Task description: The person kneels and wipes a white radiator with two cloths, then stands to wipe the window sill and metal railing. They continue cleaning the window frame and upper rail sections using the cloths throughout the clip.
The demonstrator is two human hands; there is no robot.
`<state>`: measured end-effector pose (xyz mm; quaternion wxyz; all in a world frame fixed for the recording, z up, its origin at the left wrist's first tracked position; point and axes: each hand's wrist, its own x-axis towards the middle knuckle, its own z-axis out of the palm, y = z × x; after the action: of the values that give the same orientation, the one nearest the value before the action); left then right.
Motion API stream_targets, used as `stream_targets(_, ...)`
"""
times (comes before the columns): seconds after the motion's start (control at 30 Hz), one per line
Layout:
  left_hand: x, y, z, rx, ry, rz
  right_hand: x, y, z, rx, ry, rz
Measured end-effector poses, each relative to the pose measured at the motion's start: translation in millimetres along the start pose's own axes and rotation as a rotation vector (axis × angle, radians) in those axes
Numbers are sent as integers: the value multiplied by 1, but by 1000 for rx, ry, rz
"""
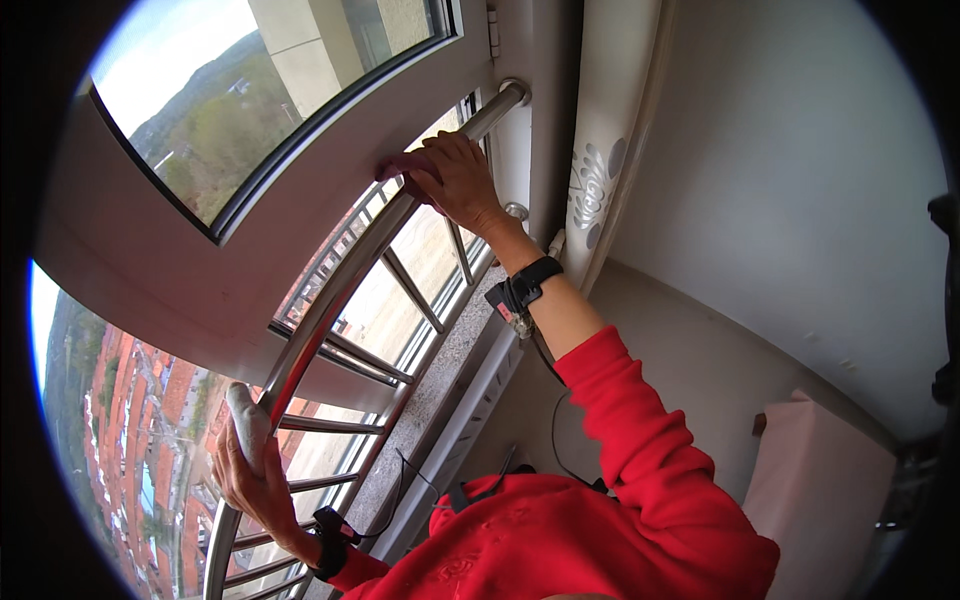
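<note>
My right hand (459, 180) presses a dark pink cloth (409, 166) around the upper part of a stainless steel rail (330, 307), close to its wall end. Lower left, my left hand (251, 484) is wrapped around the same rail. A pale grey, rounded piece (249, 427) lies along its fingers; I cannot tell whether it is a wrapped finger or a folded cloth. Thinner steel bars (412, 289) run from the rail to a lower tube. Black bands with small devices sit on both wrists.
An inward-opened window sash (247, 277) stands beyond the rail. Below runs a speckled stone sill (450, 341) above a white radiator-like unit (480, 401). Thin black cables (553, 427) hang near my body. A patterned white pipe cover (592, 187) and a pink-covered piece of furniture (817, 465) are to the right.
</note>
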<state>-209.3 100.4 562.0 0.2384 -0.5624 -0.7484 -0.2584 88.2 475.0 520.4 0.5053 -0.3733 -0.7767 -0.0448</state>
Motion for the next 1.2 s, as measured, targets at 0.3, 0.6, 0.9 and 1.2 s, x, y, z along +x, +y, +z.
stream_targets(0.3,32,57,33,12,-34,119,7,25,2,-7,11,39)
stream_targets(0.6,47,87,56,75,57,43,13,36,-1,-30,3,56)
stream_targets(0.9,68,106,69,54,7,-149,24,67,2,-67,-5,89)
stream_targets(1.2,75,112,70,39,19,-200,37,109,15,-122,-102,145)
